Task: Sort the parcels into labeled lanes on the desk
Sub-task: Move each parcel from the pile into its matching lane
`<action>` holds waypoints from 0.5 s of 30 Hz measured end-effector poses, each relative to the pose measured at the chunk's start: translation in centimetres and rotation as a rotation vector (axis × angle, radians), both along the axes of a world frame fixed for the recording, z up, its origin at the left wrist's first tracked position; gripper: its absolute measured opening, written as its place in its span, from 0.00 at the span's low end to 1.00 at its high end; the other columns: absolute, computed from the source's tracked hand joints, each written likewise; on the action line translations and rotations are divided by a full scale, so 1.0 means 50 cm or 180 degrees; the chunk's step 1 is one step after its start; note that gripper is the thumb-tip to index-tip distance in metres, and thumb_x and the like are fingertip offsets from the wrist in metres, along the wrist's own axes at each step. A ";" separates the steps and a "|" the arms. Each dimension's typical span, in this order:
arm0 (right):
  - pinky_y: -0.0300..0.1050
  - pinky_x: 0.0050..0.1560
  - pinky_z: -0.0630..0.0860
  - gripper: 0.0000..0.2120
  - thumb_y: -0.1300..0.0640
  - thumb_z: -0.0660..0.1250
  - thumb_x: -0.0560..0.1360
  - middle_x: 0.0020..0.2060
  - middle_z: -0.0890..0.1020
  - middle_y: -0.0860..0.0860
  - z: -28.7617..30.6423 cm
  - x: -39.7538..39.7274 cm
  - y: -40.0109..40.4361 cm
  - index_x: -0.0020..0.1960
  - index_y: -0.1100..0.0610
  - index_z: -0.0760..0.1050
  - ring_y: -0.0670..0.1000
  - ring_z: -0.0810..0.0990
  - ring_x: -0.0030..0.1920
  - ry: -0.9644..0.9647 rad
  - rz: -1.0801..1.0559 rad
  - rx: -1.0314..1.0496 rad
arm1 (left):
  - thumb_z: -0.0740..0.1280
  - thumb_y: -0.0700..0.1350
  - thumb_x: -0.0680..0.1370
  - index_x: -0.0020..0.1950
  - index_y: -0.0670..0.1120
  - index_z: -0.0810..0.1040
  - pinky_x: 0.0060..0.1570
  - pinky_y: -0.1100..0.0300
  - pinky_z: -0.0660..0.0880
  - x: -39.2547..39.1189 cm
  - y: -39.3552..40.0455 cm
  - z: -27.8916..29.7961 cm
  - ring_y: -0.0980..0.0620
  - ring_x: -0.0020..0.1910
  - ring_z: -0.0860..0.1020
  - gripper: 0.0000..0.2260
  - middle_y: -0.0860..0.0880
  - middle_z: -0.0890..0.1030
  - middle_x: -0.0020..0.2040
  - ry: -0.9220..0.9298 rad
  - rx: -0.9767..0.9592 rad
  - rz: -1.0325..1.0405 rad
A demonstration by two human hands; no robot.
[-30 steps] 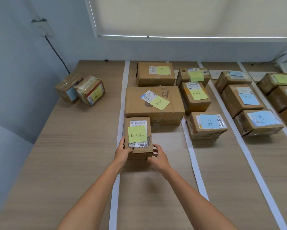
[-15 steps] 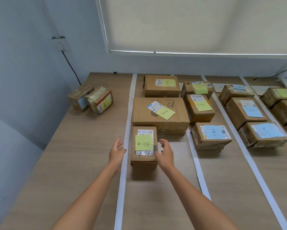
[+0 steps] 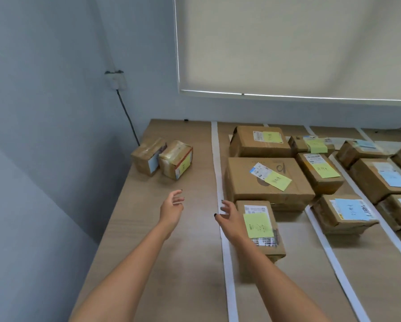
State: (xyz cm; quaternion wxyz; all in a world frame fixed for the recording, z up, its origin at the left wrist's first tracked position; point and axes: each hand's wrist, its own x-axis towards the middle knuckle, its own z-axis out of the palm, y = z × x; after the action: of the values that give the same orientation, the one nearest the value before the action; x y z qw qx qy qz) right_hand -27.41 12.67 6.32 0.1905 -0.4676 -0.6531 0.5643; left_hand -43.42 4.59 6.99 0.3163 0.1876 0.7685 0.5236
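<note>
fingers point(image 3: 178, 198) loose over wooden desk point(image 3: 148, 240), blue wall point(image 3: 55, 112).

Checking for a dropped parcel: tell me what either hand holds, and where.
Nothing: left hand and right hand hang open over the desk, no grip.

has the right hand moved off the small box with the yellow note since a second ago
Yes. The right hand let go of the small box and shifted left; it now sits over the white tape strip, fingers loose.

One head-worn view looks forward and down across the desk point(image 3: 148, 240) toward the far-left wall corner.
</note>
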 end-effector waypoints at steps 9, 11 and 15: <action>0.40 0.50 0.71 0.23 0.62 0.63 0.76 0.66 0.70 0.55 -0.040 -0.224 -0.050 0.69 0.52 0.64 0.53 0.73 0.61 -0.0043 0.0083 -0.0436 | 0.58 0.32 0.76 0.68 0.48 0.69 0.43 0.65 0.71 -0.225 0.017 -0.019 0.52 0.56 0.73 0.22 0.46 0.74 0.63 0.0177 -0.0023 -0.0071; 0.42 0.53 0.71 0.24 0.61 0.63 0.76 0.67 0.69 0.55 -0.040 -0.265 -0.016 0.70 0.52 0.63 0.53 0.72 0.63 -0.0022 0.0090 -0.0449 | 0.58 0.33 0.76 0.70 0.48 0.66 0.53 0.61 0.69 -0.270 0.050 -0.026 0.50 0.63 0.71 0.23 0.46 0.72 0.66 0.0200 -0.0004 -0.0071; 0.43 0.58 0.70 0.26 0.59 0.64 0.77 0.69 0.67 0.55 -0.040 -0.355 0.075 0.73 0.52 0.60 0.54 0.69 0.67 -0.0005 0.0079 -0.0422 | 0.60 0.35 0.77 0.74 0.48 0.61 0.63 0.56 0.67 -0.341 0.129 -0.054 0.49 0.69 0.67 0.26 0.48 0.67 0.72 0.0435 -0.0200 -0.0145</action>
State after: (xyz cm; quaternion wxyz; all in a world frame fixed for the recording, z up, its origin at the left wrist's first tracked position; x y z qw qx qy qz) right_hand -45.17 16.41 4.34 0.1517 -0.4715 -0.6202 0.6083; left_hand -60.49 11.02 4.29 0.2807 0.2303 0.7999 0.4778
